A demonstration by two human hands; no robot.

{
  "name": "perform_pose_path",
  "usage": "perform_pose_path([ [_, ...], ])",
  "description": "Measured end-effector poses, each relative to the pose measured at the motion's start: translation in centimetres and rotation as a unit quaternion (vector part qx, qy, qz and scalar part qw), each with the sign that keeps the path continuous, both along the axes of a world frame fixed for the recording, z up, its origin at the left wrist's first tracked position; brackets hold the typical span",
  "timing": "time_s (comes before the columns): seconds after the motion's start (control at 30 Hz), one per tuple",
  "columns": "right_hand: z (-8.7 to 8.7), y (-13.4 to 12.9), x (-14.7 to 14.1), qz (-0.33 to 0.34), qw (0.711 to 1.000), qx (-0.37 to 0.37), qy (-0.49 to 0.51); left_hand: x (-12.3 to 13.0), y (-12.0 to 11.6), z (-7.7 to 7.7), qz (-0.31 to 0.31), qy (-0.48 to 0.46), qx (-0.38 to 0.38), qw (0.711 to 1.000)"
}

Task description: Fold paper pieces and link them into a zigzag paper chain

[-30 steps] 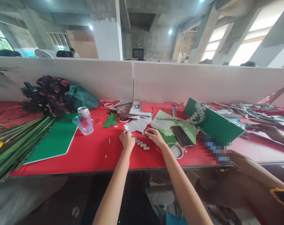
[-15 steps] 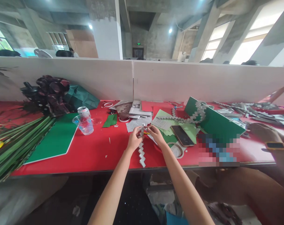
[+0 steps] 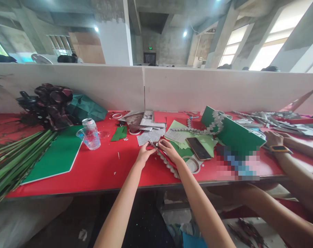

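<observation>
A grey-white zigzag chain of folded paper (image 3: 169,165) runs from my fingers down to the right, its lower part by my right forearm. My left hand (image 3: 144,155) pinches the upper end, where small folded ends stick up between the fingers. Close beside it, my right hand (image 3: 169,151) is closed on the same end of the chain. Exactly how the fingertips grip the folds is too small to make out. Below my right hand lie green paper sheets (image 3: 184,153) and a roll of tape (image 3: 194,166), with a phone (image 3: 198,148) just to the right.
On the red table (image 3: 99,172) stand a can in a plastic cup (image 3: 91,134) and, further left, long green leaves (image 3: 30,155) over a green board (image 3: 55,158). Another paper chain (image 3: 218,122) hangs over a folded green board (image 3: 236,136). A co-worker's hands (image 3: 273,139) are at right.
The chain has swung from hanging straight down below my left hand to slanting rightward under my right hand. My hands have turned its end slightly. The co-worker's hands have come together.
</observation>
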State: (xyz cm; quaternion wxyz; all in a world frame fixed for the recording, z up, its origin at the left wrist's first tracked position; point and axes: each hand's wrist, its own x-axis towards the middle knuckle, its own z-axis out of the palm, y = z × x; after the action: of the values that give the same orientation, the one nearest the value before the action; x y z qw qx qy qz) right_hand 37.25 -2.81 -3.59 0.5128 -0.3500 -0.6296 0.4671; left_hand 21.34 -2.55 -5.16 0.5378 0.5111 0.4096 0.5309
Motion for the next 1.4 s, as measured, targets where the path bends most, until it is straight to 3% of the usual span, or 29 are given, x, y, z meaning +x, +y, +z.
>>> perform_pose_path([
  [0.07, 0.2, -0.1, 0.1, 0.007, 1.0, 0.008, -0.011, 0.0, 0.0, -0.1, -0.027, -0.01, 0.009, 1.0],
  [0.23, 0.3, -0.2, 0.1, 0.029, 1.0, 0.001, 0.003, 0.0, -0.1, 0.0, -0.013, 0.008, 0.018, 1.0],
  [0.4, 0.1, -0.2, -0.1, 0.043, 0.997, -0.039, 0.048, -0.1, -0.2, 0.0, -0.04, -0.013, 0.008, 0.999],
  [0.63, -0.3, 0.0, -0.3, 0.057, 0.987, -0.081, 0.128, -0.1, 0.0, -0.2, -0.018, 0.001, 0.005, 1.0],
  [0.9, 0.1, -0.2, -0.3, 0.008, 0.988, -0.079, 0.131, -0.1, -0.1, -0.1, 0.031, 0.063, -0.007, 0.998],
  [1.13, -1.0, 0.8, -0.1, -0.05, 0.995, -0.042, 0.08, 0.1, -0.3, 0.0, -0.028, 0.076, -0.015, 0.997],
  [1.3, -1.8, 1.2, 0.2, -0.156, 0.987, -0.012, -0.024, 0.2, -0.4, 0.2, -0.047, 0.057, -0.009, 0.997],
  [1.4, -1.8, 1.2, 0.2, -0.155, 0.988, 0.007, -0.027, 0.3, -0.4, 0.1, -0.044, 0.043, -0.003, 0.998],
])
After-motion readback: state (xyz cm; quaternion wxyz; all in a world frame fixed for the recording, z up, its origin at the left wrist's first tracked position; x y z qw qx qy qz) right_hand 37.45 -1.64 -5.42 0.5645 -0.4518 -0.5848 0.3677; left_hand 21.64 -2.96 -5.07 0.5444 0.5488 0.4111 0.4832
